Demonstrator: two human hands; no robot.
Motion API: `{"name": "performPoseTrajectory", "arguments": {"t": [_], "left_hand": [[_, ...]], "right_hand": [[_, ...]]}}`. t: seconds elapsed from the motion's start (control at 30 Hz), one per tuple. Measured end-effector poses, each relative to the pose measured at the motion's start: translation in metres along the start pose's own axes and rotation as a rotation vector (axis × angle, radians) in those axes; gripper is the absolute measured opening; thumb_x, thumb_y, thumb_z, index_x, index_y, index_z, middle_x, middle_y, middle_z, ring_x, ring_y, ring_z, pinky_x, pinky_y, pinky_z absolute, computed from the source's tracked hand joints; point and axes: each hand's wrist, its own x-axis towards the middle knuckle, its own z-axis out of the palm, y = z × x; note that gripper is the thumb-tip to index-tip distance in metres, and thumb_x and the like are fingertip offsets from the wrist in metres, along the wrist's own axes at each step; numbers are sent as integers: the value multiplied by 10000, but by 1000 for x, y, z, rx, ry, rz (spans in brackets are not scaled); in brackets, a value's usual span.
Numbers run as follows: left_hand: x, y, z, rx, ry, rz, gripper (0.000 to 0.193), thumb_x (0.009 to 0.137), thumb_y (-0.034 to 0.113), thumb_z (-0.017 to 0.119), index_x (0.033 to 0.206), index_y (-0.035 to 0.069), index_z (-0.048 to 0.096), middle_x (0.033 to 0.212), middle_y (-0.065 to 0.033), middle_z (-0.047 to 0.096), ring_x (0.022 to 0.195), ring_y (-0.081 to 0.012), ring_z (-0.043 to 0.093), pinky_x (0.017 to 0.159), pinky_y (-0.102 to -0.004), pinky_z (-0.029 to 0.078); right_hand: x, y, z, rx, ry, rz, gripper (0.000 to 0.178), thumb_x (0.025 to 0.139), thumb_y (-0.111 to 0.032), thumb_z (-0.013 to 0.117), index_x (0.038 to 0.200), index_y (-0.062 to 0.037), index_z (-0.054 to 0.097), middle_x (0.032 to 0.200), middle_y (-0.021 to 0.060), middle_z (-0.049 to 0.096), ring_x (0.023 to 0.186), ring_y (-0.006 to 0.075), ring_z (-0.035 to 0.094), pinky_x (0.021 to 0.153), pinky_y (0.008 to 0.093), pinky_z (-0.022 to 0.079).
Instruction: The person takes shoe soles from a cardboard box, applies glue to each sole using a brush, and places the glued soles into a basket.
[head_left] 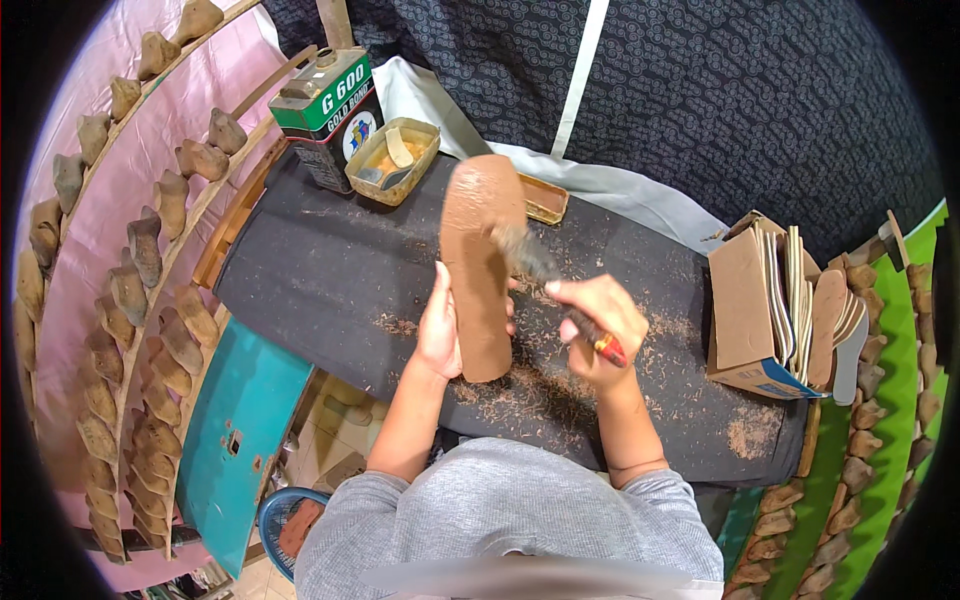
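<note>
My left hand (438, 330) grips a long brown shoe sole (481, 310) upright over the table, thumb along its left edge and fingertips showing at its right edge. The sole's far, rounded end has a wet shine; the rest looks matt. My right hand (603, 322) is closed around a brush (535, 257) whose handle ends in red and yellow. Its dark, crusted head is against the sole's right side, a little blurred. Beyond the sole stands a yellowish tub (421, 165) with pale paste and flat tools in it.
A green and black metal can (325, 115) stands beside the tub. A shallow tray (545, 200) lies behind the sole. Brown shavings litter the black-covered table (330, 270). At right, a cardboard box (738, 300) holds several soles. Racks of shoe lasts (143, 245) flank both sides.
</note>
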Motion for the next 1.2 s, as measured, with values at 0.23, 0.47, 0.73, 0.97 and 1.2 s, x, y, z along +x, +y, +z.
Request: {"name": "performPoseTrajectory", "arguments": {"t": [0.23, 0.47, 0.73, 0.97, 1.2], "left_hand": [[-4, -4, -3, 226, -6, -49, 672, 955, 574, 172, 1248, 47, 468, 1081, -100, 586, 825, -170, 599, 735, -318, 514], [-1, 16, -16, 229, 227, 127, 646, 958, 568, 189, 1229, 60, 483, 1035, -90, 618, 841, -168, 610, 759, -330, 519], [-4, 9, -12, 120, 77, 71, 581, 973, 519, 207, 1234, 73, 473, 1051, -106, 611, 814, -214, 632, 683, -349, 546], [-3, 12, -18, 192, 251, 188, 577, 973, 503, 201, 1180, 58, 503, 997, -128, 624, 773, -217, 626, 654, -375, 554], [-11, 1, -16, 276, -17, -9, 639, 975, 519, 173, 1264, 24, 454, 1060, -127, 604, 804, -176, 600, 700, -330, 522]], "right_hand": [[19, 17, 14, -80, -20, -54, 487, 566, 125, 607, 1010, -68, 662, 790, 80, 633, 707, 211, 600, 620, 297, 491], [-22, 1, 17, 201, -393, -39, 470, 513, 54, 636, 977, -22, 661, 776, 74, 612, 671, 215, 593, 607, 323, 492], [6, 3, 21, 25, -188, -82, 442, 611, 13, 702, 1047, -40, 651, 833, 106, 614, 717, 245, 611, 633, 331, 504], [-19, -5, 18, 174, -361, -112, 304, 630, -6, 701, 932, -31, 688, 702, 78, 599, 606, 197, 585, 546, 299, 474], [-5, 1, -1, -60, 68, -184, 309, 653, -98, 748, 946, -22, 689, 707, 57, 594, 624, 209, 577, 560, 304, 473]]}}
